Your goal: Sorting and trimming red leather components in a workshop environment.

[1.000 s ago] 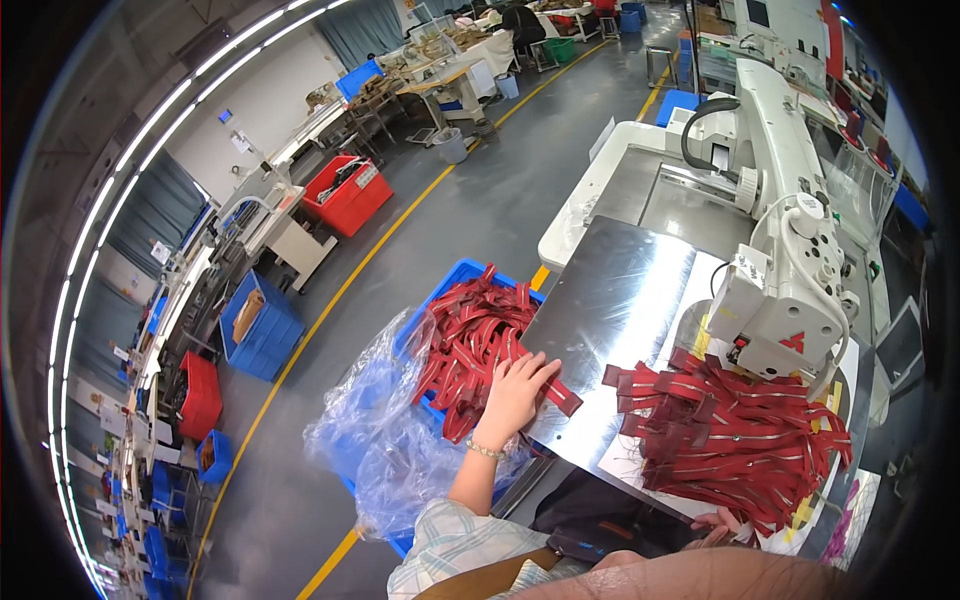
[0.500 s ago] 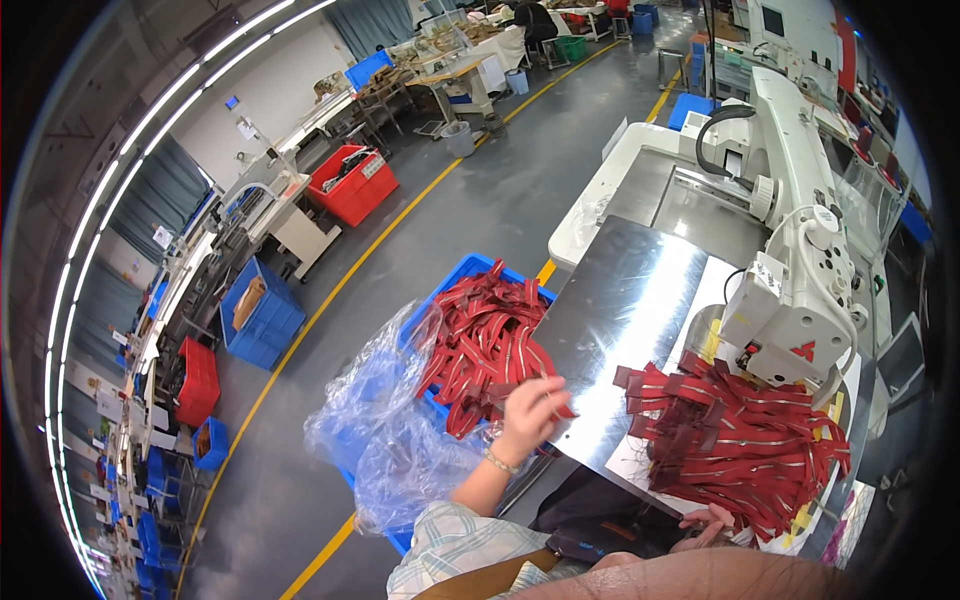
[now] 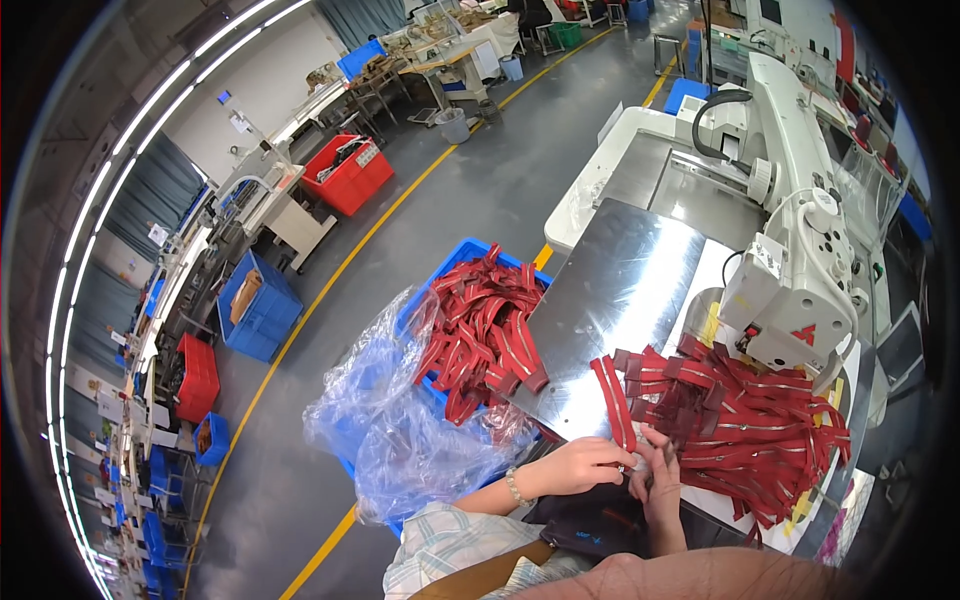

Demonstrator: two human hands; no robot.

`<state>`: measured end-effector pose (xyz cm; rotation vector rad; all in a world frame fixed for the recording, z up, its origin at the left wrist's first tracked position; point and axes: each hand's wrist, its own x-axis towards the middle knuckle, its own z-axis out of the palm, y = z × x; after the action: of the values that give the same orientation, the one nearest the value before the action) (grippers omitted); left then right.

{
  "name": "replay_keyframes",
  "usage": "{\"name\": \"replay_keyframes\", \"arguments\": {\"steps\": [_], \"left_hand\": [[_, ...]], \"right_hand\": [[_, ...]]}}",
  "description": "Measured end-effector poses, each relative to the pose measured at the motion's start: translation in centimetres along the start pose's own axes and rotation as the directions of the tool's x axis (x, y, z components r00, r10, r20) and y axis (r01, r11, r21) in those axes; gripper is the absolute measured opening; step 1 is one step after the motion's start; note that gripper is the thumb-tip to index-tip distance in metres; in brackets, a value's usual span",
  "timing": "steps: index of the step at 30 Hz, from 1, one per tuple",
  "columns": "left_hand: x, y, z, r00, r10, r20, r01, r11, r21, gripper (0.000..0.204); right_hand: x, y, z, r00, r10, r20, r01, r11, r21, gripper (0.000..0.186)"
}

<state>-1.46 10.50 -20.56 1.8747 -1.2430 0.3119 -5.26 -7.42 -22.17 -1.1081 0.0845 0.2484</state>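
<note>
My left hand [image 3: 585, 466] pinches the near end of a red zipper [image 3: 613, 405] that has a pale line of teeth down its middle. The zipper's far end stands up over the steel plate's near edge. Beside it, my right hand [image 3: 658, 478] has its fingers curled in at the same near end, touching the left fingertips; what exactly those fingers grip is partly hidden. To the right, a thick pile of red zippers [image 3: 755, 440] lies under the sewing machine's head [image 3: 790, 290]. Another tangled heap of red zippers [image 3: 485, 325] fills a blue crate [image 3: 455, 258] on the left.
Clear plastic film [image 3: 400, 440] drapes over the crate's near side. A shiny steel plate [image 3: 610, 290] extends left from the machine bed. Across the aisle stand a red bin [image 3: 350, 180], a blue bin [image 3: 258, 315] and a row of workbenches. A yellow line [image 3: 330, 278] runs along the floor.
My left hand has moved right from the crate's edge, bringing a zipper over the plate's near edge. My right hand has come left from the pile's near side to meet it.
</note>
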Motion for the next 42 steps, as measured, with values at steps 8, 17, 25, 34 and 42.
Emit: {"name": "replay_keyframes", "arguments": {"steps": [8,17,25,34,42], "left_hand": [[-0.7,0.4,0.0,0.991,-0.126,0.034,0.130,0.980,-0.151,0.012],[-0.8,-0.7,-0.5,0.929,-0.299,-0.220,0.312,0.950,0.026,0.032],[-3.8,-3.5,-2.2,0.895,-0.351,-0.275,0.436,0.821,0.369,0.045],[-5.1,-3.7,-2.2,0.811,-0.282,-0.513,0.521,0.748,0.412,0.023],[-2.6,-5.1,-5.1,0.786,-0.342,-0.516,0.580,0.697,0.422,0.009]], "right_hand": [[2.3,-1.1,1.0,0.974,0.130,0.185,-0.162,0.971,0.173,0.032],[0.7,-1.7,0.5,0.906,-0.381,-0.186,0.384,0.923,-0.019,0.013],[-1.3,-2.5,0.2,0.807,-0.534,-0.253,0.552,0.834,-0.002,0.009],[-1.4,-2.9,0.0,0.800,-0.538,-0.268,0.551,0.834,-0.030,0.011],[0.5,-5.2,-0.1,0.750,-0.599,-0.282,0.470,0.782,-0.409,0.020]]}}
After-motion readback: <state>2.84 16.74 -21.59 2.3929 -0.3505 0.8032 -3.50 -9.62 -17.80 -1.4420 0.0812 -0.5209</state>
